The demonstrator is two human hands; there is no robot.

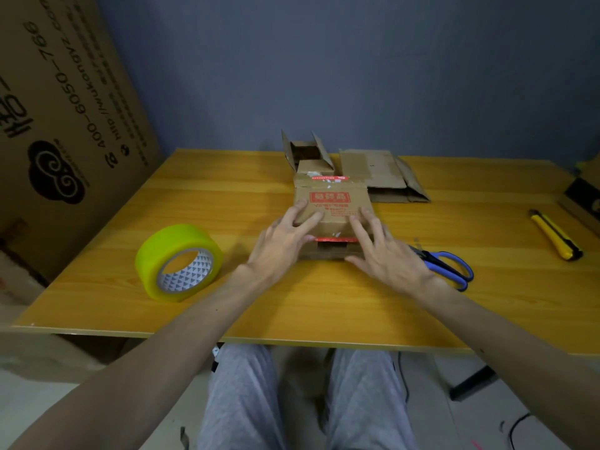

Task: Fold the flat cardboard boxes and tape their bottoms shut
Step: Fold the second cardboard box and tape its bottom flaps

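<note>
Cardboard box [331,206] under left hand [285,243] and right hand [384,254], grip released, mid-fold; tape roll [164,246], left of grip, likely needed next.

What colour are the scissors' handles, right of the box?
Blue, on the scissors beside the right hand; the blades look dark. Seen in the head view.

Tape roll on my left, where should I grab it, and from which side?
Probably from above with the left hand: the tape roll seems to stand on its rim, open core facing you, so hook the thumb into the core and lay fingers over the yellow band on top.
</note>
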